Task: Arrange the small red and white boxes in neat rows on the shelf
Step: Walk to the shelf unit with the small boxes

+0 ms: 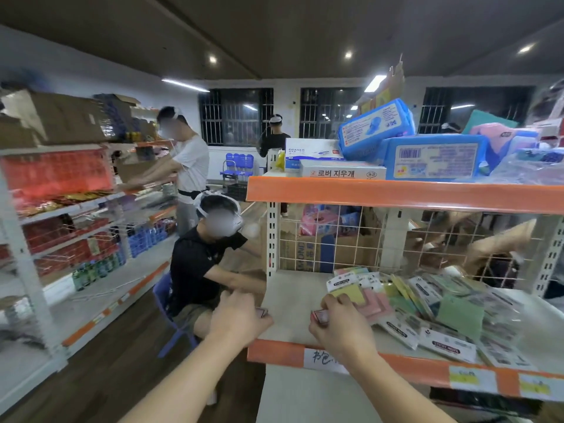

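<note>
My left hand [236, 317] grips a small red and white box [262, 312] at the left front corner of the middle shelf [290, 300]; only the box's edge shows past my fingers. My right hand [341, 323] holds a second small red and white box [319, 316] just above the same shelf board, beside a pile of sticky-note packs [427, 303]. Both boxes are small and partly hidden by my fingers.
The shelf has an orange front rail [412, 366] with paper labels. Above, an orange-edged upper shelf [396, 195] carries eraser cartons and blue packs. A wire grid backs the shelf. A person sits on a blue chair [163, 303] to the left; others stand by the left shelving.
</note>
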Demonstrator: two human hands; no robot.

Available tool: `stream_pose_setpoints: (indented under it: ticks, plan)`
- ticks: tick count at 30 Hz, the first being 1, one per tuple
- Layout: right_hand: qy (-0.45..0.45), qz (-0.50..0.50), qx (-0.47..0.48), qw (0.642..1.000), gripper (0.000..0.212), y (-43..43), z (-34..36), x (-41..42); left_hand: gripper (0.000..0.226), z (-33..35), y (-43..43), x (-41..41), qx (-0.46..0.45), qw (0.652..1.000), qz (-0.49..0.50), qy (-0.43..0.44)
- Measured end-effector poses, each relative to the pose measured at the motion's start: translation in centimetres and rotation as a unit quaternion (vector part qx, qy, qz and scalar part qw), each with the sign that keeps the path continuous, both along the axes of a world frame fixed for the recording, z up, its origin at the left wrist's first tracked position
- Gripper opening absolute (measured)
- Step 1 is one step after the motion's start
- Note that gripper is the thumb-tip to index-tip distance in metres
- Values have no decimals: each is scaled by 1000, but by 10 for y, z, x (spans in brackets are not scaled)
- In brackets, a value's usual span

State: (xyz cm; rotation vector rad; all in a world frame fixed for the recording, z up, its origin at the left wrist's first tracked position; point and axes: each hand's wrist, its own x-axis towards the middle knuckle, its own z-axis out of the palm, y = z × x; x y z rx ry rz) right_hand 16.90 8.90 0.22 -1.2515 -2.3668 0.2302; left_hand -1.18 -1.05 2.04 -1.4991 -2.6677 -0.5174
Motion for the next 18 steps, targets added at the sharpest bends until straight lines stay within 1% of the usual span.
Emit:
stream_pose_setpoints:
  ticks: [3,5,9,12,14,18]
  plan:
    - [-5,28,-4,1000,35,-11,-1,-13,38,-3,-22,-11,13,1000,26,6]
    - [-6,49,-4,999,37,-18,-2,-23,37,-5,-38,-17,28,998,51,-19]
    - [5,95,0,995,37,-34,-9,-45,34,-5,-75,-28,30,996,81,-2]
    - [13,141,-16,990,41,-48,-18,-65,34,-8,-108,-40,30,991,129,1]
    - [14,178,-22,984,39,-59,-21,-82,34,-11,-130,-49,22,986,167,1]
    - [23,242,-3,970,41,-89,-22,-120,35,-12,-172,-68,15,973,230,-7]
